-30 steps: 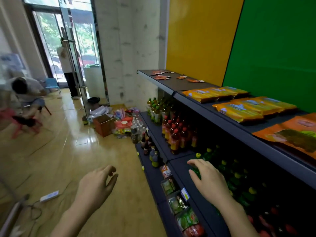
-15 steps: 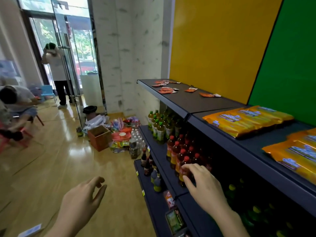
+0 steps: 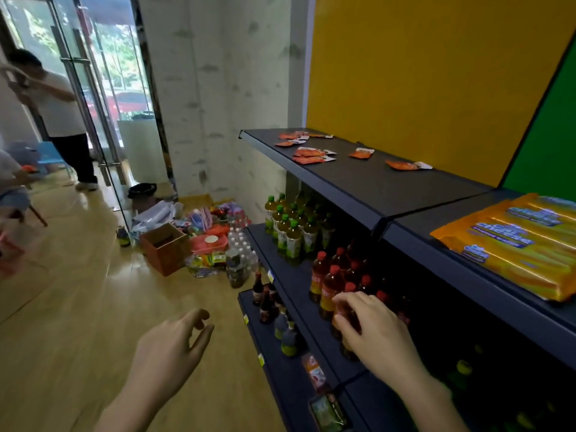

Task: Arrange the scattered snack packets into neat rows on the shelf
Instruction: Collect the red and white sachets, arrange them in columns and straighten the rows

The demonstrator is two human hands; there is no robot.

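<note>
The print on the small orange snack packets [image 3: 314, 155] scattered on the top shelf [image 3: 374, 185] cannot be read — they are too small and far off. The large yellow packets [image 3: 514, 241] are cut off by the right edge, and their blue lettering is smeared. Part of a red-capped bottle [image 3: 346, 310] is hidden behind the fingers of the right hand [image 3: 377, 335], so whether a grip is closed on it cannot be told. Both forearms are cut by the bottom edge. The lower shelves at right are lost in shadow. A seated person [image 3: 12, 188] is cropped by the left edge — blurred as well.
</note>
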